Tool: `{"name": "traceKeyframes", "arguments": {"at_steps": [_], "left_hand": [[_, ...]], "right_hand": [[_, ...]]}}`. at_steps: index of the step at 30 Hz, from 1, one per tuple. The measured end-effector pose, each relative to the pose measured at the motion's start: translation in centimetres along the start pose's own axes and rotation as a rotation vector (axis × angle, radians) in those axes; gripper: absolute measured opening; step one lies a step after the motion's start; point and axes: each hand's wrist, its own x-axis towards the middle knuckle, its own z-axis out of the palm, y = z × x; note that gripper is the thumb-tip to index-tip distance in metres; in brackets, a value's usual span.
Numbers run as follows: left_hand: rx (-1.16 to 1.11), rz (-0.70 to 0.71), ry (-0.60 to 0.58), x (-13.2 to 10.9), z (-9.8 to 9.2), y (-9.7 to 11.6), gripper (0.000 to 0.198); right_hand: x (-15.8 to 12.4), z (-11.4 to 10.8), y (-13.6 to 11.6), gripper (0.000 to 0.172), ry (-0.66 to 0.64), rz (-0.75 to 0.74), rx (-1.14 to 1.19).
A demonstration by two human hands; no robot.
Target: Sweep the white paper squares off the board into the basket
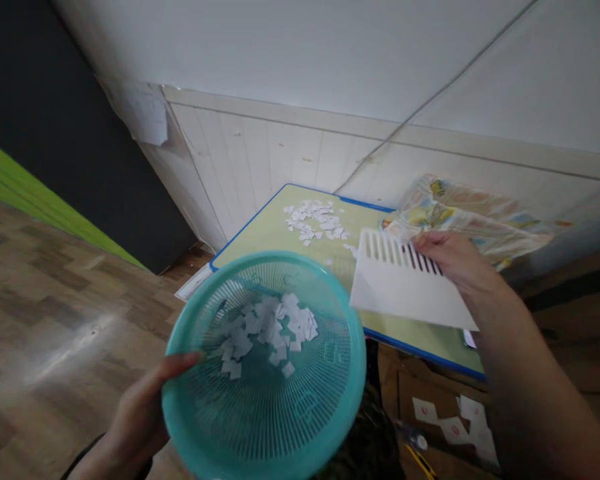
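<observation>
Near left, the left hand (pixel 143 403) clasps the basket (pixel 355 353), paper bits (pixel 243 333) inside; farther right, the right hand (pixel 457 259) pinches a slotted sheet (pixel 405 287) above the surface (pixel 260 233). Seemingly a holding step; the next move calls for a level basket. Scraps (pixel 316 219) lie far, near the wall (pixel 280 40); wood floor (pixel 55 300) left.

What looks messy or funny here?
Little paper bits lie scattered on the green table, while other bits sit in the basket. That might look like a spill, but I can't tell.

One head-worn camera is looking forward and down from close above the basket (pixel 275 427), facing the wall (pixel 300 53).
</observation>
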Motion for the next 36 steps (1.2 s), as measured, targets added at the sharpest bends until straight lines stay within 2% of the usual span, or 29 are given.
{"name": "traceKeyframes", "arguments": {"at_steps": [2,5,7,9,12,14,18,22,26,31,36], "left_hand": [[0.095,-0.096,-0.023,0.3,-0.9,-1.1,0.024],[0.162,-0.22,-0.16,1.0,-1.7,-3.1,0.03],[0.152,-0.267,-0.206,1.7,-1.7,-4.4,0.033],[0.147,-0.277,-0.202,2.5,-1.6,-5.2,0.032],[0.162,-0.3,-0.12,3.9,-1.5,-5.7,0.029],[0.17,-0.314,-0.061,4.7,-1.9,-5.7,0.023],[0.187,-0.279,-0.021,5.8,-3.0,-5.5,0.02],[0.21,-0.255,-0.067,6.2,-3.5,-5.2,0.011],[0.239,-0.253,-0.096,6.7,-3.3,-5.5,0.01],[0.223,-0.219,-0.133,7.7,-2.7,-6.5,0.015],[0.215,-0.188,-0.087,8.3,-2.3,-7.1,0.015]], "right_hand": [[2.4,-1.1,0.3,0.031,0.278,-0.169,-0.044],[5.2,-1.1,1.3,0.032,0.678,-0.451,-0.218],[6.0,-0.6,2.2,0.031,0.773,-0.528,-0.385],[6.2,-0.1,3.2,0.032,0.77,-0.533,-0.502],[5.9,-0.1,4.6,0.037,0.751,-0.541,-0.589],[5.9,-0.4,5.2,0.039,0.739,-0.554,-0.617],[6.2,-0.7,5.7,0.039,0.707,-0.538,-0.651],[6.2,0.2,5.9,0.036,0.649,-0.534,-0.651],[5.8,1.3,5.9,0.037,0.596,-0.565,-0.618],[5.8,0.9,5.7,0.039,0.689,-0.591,-0.632],[5.6,-0.1,5.2,0.04,0.754,-0.569,-0.699]]}}
